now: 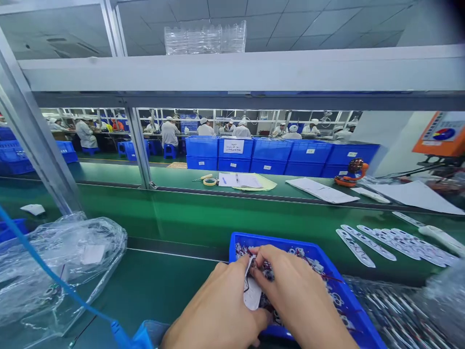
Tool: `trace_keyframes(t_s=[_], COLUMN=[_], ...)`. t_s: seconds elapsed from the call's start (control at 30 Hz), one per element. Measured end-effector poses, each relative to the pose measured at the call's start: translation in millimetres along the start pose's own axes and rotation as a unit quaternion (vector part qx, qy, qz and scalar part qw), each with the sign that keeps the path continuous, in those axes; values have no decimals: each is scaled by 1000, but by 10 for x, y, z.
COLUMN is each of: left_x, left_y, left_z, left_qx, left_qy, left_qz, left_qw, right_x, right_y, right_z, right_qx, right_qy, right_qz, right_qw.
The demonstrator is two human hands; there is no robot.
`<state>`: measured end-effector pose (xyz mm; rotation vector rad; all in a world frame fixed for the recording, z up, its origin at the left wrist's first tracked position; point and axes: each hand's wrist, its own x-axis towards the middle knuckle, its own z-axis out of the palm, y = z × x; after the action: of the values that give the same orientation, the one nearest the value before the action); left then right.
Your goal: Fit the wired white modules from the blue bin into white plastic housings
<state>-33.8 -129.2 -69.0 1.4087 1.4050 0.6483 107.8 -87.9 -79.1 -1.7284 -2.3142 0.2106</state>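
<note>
My left hand (218,310) and my right hand (298,295) meet over a blue bin (323,254) at the near edge of the green bench. Both hands pinch a thin white strip-shaped part (251,291) with fine wires on it, the fingertips pressed together at its top end. The bin holds several small white parts with red and black wires (312,266). Most of the bin's contents are hidden under my hands.
A crumpled clear plastic bag (61,261) lies at the left, crossed by a blue hose (54,276). White elongated strips (385,240) lie in a row at the right. Papers (240,180), a tape roll (209,182), blue crates (276,155); workers in white sit beyond.
</note>
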Motion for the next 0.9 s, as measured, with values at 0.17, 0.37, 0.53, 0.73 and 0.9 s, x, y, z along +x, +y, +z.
trace_keyframes(t_s=[0.17,0.37,0.53,0.73,0.9], left_x=[-7,-33,16,794,1694], left_y=[41,197,111,-445,-600], left_z=[-44,-49,-197,-716,-925], left_qx=[15,18,51,125,246], left_qy=[-15,-27,21,195,250], left_qz=[27,-29,-21,24,75], left_qw=[999,999,998,972,934], right_x=[-18,-96,-311,-706,-1203], right_y=[-80,-160,-31,681,1811], right_z=[-46,-200,-385,-559,100], right_qx=[20,124,295,255,9], right_qy=[64,14,-16,-41,58], right_qz=[-8,-7,-27,34,169], right_qw=[998,992,955,965,984])
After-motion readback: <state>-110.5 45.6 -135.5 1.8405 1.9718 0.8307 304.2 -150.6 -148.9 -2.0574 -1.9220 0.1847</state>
